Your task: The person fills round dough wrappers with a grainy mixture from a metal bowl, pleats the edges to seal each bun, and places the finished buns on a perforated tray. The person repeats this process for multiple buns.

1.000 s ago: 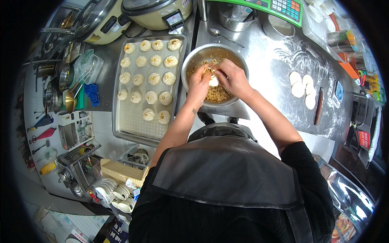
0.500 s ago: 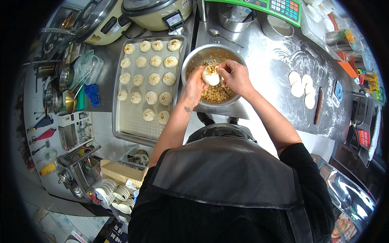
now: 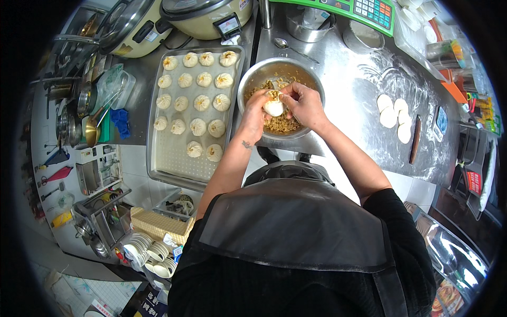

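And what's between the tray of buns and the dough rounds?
In the head view: a bowl of filling, the left hand and right hand holding an open bun over it, then a stretch of steel counter.

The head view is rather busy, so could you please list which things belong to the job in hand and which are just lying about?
Seemingly part of the job: dough wrapper, held by left hand and right hand; metal bowl of filling; flat dough rounds; rolling pin; tray of pleated buns.

Seemingly just lying about: spoon; green scale; lidded cookers; stacked white dishes.
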